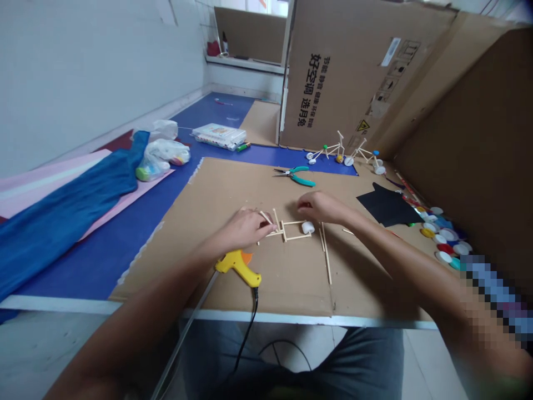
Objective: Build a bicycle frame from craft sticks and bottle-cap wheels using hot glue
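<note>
My left hand (244, 230) rests at the left end of a flat frame of glued wooden sticks (287, 230), its fingertips pinching a short stick (265, 217). My right hand (320, 208) hangs just above the frame's far side, its fingers holding nothing I can see. A white bottle cap (308, 226) sits at the frame's right end. Two loose sticks (325, 253) lie to the right of the frame. A yellow glue gun (238, 268) lies near my left forearm, its black cord (250, 322) running down over the board's edge. Teal-handled pliers (295, 175) lie beyond both hands.
The cardboard work board (291, 294) holds everything. At its far edge stand two small stick models on bottle-cap wheels (343, 153). Black paper (387, 204) and several coloured bottle caps (445, 244) lie right. A blue cloth (70, 211) and plastic bags (164, 153) lie left.
</note>
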A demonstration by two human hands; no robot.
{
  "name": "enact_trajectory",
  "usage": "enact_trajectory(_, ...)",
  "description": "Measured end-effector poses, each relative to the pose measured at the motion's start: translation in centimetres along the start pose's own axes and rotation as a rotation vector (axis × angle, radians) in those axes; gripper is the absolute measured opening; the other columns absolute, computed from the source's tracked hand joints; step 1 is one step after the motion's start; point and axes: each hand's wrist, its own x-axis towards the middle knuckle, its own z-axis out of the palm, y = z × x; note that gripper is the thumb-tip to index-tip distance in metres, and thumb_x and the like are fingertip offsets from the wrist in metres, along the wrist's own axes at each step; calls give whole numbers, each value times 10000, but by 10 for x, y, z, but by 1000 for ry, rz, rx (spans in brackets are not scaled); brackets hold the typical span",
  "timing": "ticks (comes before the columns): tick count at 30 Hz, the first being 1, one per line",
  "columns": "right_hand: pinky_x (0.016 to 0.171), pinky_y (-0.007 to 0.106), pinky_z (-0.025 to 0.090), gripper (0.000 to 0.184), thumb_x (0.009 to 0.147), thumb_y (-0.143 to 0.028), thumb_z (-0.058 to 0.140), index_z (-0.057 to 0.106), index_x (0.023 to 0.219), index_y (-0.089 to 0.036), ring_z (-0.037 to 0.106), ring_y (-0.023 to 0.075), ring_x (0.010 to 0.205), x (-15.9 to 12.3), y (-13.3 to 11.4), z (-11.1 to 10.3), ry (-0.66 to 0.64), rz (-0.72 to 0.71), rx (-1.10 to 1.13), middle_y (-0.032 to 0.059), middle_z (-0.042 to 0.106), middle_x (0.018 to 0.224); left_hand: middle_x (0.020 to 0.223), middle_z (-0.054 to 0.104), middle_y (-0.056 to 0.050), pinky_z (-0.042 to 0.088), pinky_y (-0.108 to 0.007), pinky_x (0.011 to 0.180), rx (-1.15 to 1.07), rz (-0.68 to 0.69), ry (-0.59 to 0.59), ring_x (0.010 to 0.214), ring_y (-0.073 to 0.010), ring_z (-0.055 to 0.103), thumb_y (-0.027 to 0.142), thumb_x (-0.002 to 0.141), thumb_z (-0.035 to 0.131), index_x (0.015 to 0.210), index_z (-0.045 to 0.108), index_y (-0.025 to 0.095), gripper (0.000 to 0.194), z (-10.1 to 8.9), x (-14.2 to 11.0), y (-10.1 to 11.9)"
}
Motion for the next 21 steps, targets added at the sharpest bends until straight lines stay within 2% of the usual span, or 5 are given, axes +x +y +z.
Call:
enact_trajectory(2, 698, 268, 378, 183, 867, -174, 614, 773, 958, -184, 623, 183, 812, 26, 3, 5, -114, -43, -41, 63, 767, 951, 1038, 790, -59, 480, -328, 928, 26, -23, 12, 981, -210, 706, 407, 1002, 476, 966, 787, 225, 362, -1, 0, 3)
enact_trajectory(5, 670, 262, 349, 191, 836, -170, 633, 767, 968, -204, 611, 179, 805, 44, 3, 15, -168, -60, -57, 43, 761, 934, 1070, 791, -66, 486, -347, 926, 56, -29, 4, 987, -221, 713, 384, 1005, 475, 978, 789, 211, 359, -3, 0, 6)
enact_trajectory(12, 676, 265, 331, 152, 861, -212, 625, 764, 921, -216, 620, 185, 846, 41, 7, 21, -156, -121, -69, 40, 759, 967, 1104, 789, -64, 487, -376, 957, 99, -38, 1, 1005, -229, 711, 396, 1009, 466, 972, 796, 213, 379, -1, 0, 4)
enact_trajectory(21, 685, 286, 344, 167, 841, -192, 616, 762, 921, -207, 607, 188, 810, 46, 6, 26, -199, -60, -17, 43, 744, 888, 1093, 789, -61, 480, -379, 967, 101, -29, -3, 1001, -219, 705, 392, 1005, 464, 967, 788, 223, 367, 0, 1, 3)
